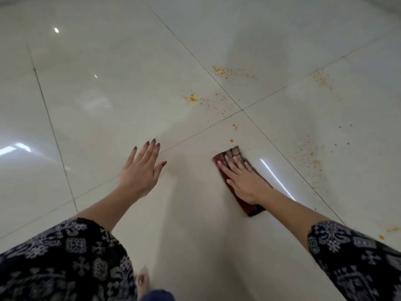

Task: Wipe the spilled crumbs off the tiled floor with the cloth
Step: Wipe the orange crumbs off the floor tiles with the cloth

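A folded dark red cloth (233, 152) with a checked end lies flat on the glossy white tiled floor (121, 88). My right hand (240, 178) presses flat on the cloth, fingers spread along it. My left hand (143, 168) hovers open over the floor to the left, fingers apart, holding nothing. Orange crumbs (192, 98) are scattered beyond the cloth near the tile joint crossing, with another patch of crumbs (221, 70) farther off, a patch of crumbs (308, 157) to the right, and two single bits of crumbs (234, 126) just ahead of the cloth.
Dark grout lines cross at a joint (242, 110) ahead of the cloth. My bare foot (142, 281) shows at the bottom edge. More orange bits (382, 236) lie by my right sleeve. Light reflections streak the tiles.
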